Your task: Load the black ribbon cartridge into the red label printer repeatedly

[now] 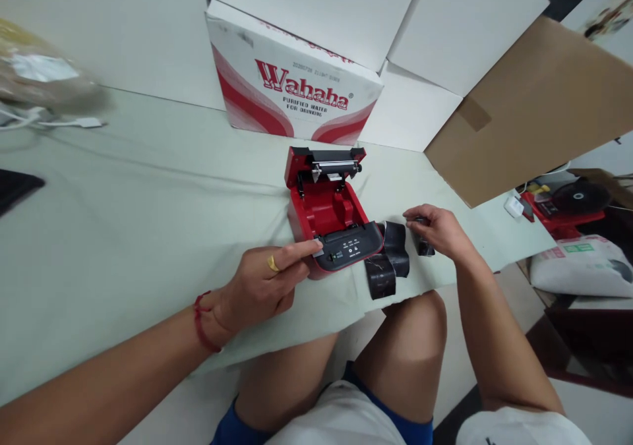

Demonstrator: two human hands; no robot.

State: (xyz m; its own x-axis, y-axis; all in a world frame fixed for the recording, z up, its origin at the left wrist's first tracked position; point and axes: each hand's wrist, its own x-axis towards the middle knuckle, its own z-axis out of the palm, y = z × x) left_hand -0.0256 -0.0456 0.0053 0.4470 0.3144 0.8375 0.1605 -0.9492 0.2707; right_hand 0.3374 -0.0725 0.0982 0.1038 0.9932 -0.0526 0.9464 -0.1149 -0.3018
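A small red and black printer (331, 217) stands on the pale green table cover (148, 221) with its lid open and its red paper bay showing. My left hand (264, 285) rests against its front left corner, fingers pressed together on the casing. A curled black strip (388, 260) lies at the printer's right side. My right hand (438, 229) is just right of that strip, fingers closed round a small dark object I cannot make out.
A white and red Wahaha carton (291, 82) stands behind the printer. A brown cardboard flap (534, 109) leans at the right. A blurred bag (39, 76) and white cable lie far left. Another red device (568, 204) sits off the table at right.
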